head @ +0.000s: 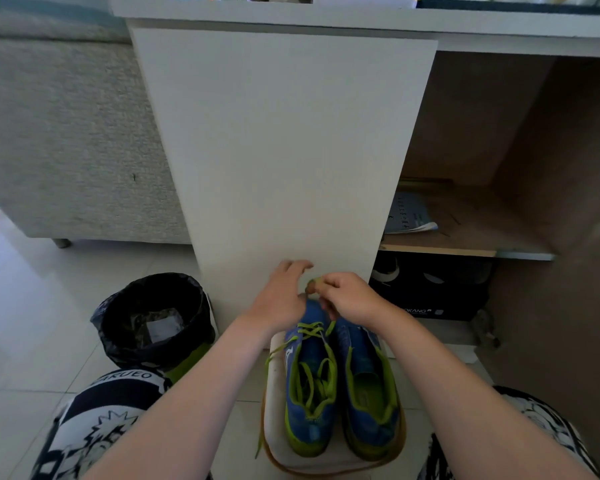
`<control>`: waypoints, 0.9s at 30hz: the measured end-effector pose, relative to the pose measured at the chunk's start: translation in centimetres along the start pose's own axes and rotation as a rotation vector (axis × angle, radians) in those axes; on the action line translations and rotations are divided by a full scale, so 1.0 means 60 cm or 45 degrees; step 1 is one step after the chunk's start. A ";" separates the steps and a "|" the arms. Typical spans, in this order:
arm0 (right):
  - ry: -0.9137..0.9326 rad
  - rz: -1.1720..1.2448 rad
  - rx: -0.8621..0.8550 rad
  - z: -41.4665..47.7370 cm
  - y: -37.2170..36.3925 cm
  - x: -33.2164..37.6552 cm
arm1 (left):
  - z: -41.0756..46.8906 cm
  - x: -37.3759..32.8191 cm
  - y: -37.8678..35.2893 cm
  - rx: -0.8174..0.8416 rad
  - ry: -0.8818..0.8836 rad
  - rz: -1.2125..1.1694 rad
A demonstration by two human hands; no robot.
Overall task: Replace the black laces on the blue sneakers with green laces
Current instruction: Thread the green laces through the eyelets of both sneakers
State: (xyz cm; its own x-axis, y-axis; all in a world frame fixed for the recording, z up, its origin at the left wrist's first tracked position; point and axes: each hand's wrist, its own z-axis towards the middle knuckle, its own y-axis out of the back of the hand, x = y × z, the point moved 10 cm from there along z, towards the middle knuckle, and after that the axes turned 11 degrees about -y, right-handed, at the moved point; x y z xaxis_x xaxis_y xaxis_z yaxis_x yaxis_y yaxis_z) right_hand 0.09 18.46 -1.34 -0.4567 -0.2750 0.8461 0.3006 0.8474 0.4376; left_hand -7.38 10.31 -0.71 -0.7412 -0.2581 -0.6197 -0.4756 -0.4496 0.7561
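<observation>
Sneakers (pixel 329 393) lie just below both hands, toes under the fingers, long axis running back toward the person. Right hand (pixel 349 299) pinches green lace end (pixel 316 281); left hand (pixel 279 301) hangs loose beside it, holding nothing.

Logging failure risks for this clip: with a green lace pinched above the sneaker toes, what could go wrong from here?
1. The right hand pinches the green lace running down to the left sneaker; a hard tug might drag that shoe off the small white stool.
2. A loose lace end hangs over the stool's left edge and could snag or get pulled back out.
</observation>
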 end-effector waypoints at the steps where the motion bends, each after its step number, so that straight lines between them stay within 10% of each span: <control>1: 0.028 -0.027 0.030 -0.005 -0.006 0.009 | 0.004 -0.022 0.009 0.029 -0.083 -0.024; 8: 0.055 -0.125 0.027 -0.020 -0.001 0.029 | -0.020 -0.046 0.026 0.340 -0.021 -0.049; 27: -0.069 -0.474 -0.201 0.005 0.039 0.001 | -0.031 0.077 0.116 0.313 0.192 0.181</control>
State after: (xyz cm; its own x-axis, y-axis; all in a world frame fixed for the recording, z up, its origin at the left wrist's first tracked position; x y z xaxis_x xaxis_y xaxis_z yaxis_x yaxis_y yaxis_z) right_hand 0.51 20.60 -0.37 -0.6006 -0.5221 0.6055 0.2293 0.6130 0.7561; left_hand -13.22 4.40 1.29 -0.7385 -0.4359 -0.5145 -0.4862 -0.1844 0.8542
